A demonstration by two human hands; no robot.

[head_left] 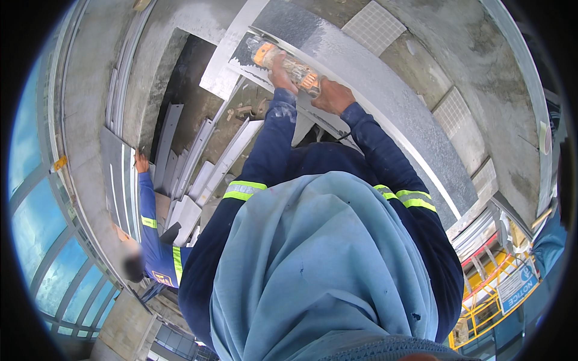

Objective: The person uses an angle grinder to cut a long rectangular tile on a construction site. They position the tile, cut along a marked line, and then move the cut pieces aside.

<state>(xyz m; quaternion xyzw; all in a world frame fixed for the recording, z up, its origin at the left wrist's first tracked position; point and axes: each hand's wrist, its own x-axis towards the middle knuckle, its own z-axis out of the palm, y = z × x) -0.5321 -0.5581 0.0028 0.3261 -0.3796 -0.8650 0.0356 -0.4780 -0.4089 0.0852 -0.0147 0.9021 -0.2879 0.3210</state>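
Both my hands grip a dusty orange and grey angle grinder [300,72]. My left hand [280,73] wraps round its body towards the head end, and my right hand [333,97] closes on the rear end. Its head is over a dark panel with patchy white coating [242,57], at the far end of a long grey slab [385,102]. The slab has a pale strip along its near edge. Dust or blur hides the disc, so I cannot tell whether it touches the panel.
Long metal profiles [226,157] and offcuts lie in the recess to my left. There a co-worker's hand [141,162] rests by a striped grey panel [116,174]. Square tiles [374,27] lie beyond the slab. A yellow barrier [481,307] stands at lower right.
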